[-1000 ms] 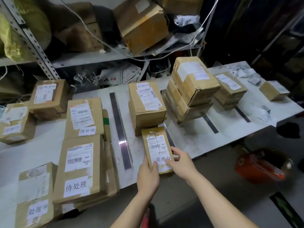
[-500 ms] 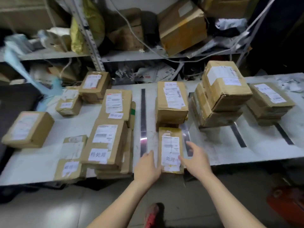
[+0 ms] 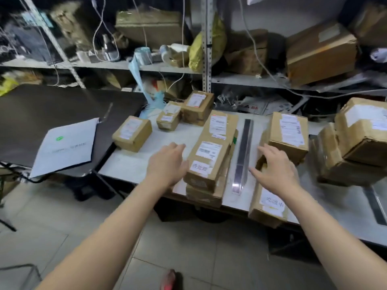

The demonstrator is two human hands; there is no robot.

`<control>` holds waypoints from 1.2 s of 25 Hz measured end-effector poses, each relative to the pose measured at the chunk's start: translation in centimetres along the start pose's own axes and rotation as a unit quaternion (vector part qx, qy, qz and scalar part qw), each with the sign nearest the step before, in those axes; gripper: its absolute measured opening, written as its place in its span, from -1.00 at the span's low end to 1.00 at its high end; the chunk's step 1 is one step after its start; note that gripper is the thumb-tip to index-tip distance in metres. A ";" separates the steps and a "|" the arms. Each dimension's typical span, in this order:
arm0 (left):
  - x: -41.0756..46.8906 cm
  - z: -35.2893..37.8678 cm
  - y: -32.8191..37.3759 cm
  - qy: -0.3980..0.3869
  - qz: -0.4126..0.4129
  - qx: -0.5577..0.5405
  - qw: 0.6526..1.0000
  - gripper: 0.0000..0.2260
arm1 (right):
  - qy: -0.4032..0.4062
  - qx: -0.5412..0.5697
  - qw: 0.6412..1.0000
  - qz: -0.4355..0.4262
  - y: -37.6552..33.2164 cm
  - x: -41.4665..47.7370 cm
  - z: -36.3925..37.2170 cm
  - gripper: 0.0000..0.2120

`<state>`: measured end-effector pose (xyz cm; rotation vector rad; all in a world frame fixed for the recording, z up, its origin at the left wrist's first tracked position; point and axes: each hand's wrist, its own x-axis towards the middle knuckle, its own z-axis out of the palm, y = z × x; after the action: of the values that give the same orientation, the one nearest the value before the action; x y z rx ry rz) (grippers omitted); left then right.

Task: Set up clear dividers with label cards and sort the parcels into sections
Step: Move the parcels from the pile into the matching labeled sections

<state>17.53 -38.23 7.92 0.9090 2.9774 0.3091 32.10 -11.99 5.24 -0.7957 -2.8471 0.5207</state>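
Note:
Brown cardboard parcels lie on a white table (image 3: 134, 168). A flat parcel with a handwritten label card (image 3: 270, 204) lies at the front edge, under my right hand (image 3: 274, 168), whose fingers are spread and straight above it. My left hand (image 3: 167, 162) hovers open beside a stack of flat parcels (image 3: 209, 160) that carries another label card. A clear divider strip (image 3: 244, 151) runs between the stack and the right parcel. Neither hand holds anything.
Small boxes (image 3: 132, 132) (image 3: 168, 118) (image 3: 198, 107) sit at the table's far left. A tall box (image 3: 290, 135) and a big stack (image 3: 360, 139) stand to the right. A black table (image 3: 41, 114) with a white mailer (image 3: 65, 145) adjoins on the left. Cluttered shelves behind.
Both hands have let go of the labelled flat parcel, which now lies on the table. My view and my left hand have swung left toward the parcel stack.

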 end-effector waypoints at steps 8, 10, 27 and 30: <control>4.0 -1.0 -17.3 -0.024 0.015 0.121 0.992 -0.65 | -0.008 -0.016 0.998 -0.063 -19.1 3.5 4.6 -0.34; 4.9 0.3 -21.3 -0.035 0.028 0.102 0.994 -0.66 | -0.033 0.021 0.998 -0.052 -23.3 3.9 8.0 -0.32; 5.7 16.9 -22.9 -0.206 -0.121 -0.415 0.878 -0.69 | -0.103 0.250 0.924 0.269 -27.1 4.5 28.1 -0.59; 6.0 14.6 -24.0 -0.170 -0.124 -0.433 0.876 -0.68 | -0.072 0.278 0.925 0.249 -29.0 5.1 26.3 -0.58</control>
<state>0.34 -51.65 -10.74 0.3982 2.1872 1.1866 8.10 -40.21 -8.45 -1.3856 -2.3671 1.4180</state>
